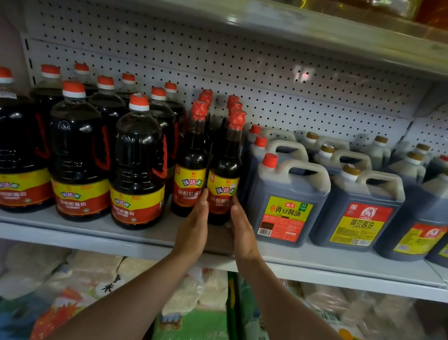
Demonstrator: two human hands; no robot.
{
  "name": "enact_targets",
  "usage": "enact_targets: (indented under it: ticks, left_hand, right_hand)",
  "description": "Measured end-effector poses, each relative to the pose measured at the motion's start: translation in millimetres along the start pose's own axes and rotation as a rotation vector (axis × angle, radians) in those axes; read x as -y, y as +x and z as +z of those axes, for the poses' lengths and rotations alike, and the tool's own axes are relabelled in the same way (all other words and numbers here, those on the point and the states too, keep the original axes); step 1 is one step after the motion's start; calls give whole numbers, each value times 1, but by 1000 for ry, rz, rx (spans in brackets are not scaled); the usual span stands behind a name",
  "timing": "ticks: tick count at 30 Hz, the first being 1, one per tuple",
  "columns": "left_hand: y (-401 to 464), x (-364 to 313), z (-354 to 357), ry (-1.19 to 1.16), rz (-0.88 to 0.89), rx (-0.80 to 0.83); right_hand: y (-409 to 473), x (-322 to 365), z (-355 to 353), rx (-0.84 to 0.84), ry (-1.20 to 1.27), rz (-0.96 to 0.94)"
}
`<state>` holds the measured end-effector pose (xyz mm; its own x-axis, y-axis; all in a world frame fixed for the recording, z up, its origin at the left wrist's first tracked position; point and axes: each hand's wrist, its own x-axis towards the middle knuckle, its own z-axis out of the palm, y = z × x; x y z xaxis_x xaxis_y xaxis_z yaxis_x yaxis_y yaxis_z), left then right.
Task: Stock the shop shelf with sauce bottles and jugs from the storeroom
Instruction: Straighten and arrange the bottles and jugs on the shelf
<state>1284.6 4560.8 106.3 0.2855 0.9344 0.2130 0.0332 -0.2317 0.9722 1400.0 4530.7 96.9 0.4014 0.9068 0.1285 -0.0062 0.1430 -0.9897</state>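
Head cam: both hands up at the shelf [130, 233], L hand [193, 228] and R hand [242, 232] flat, fingers straight, pressing either side of the front slim sauce bottle [224, 170], prob. squaring it in its row. Big bottles [80, 158] at 9 o'clock, jugs [286, 203] at 3. Rice bags [191, 332] at 6, blurry.

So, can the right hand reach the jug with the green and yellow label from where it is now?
Probably yes. The right hand lies flat against the front slim bottle, and that jug stands right beside it at the shelf's front edge. Nothing stands between them.
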Motion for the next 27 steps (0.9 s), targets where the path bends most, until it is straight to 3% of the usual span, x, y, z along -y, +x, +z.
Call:
enact_targets:
  ticks: [3, 5, 10, 15, 27]
  left_hand:
    - [-5, 4, -11, 47, 56, -204]
    - [-2, 5, -22, 109, 30, -320]
    - [6, 5, -29, 79, 22, -162]
    - [24, -3, -41, -93, -139, -151]
    - [27, 0, -45, -104, -136, -140]
  right_hand:
    - [-17, -1, 14, -161, 3, -80]
    - [-24, -1, 29, -99, 26, -51]
    - [-13, 3, 64, 113, 62, 51]
    - [0, -2, 75, 87, 113, 52]
    - [5, -2, 73, 48, 189, 87]
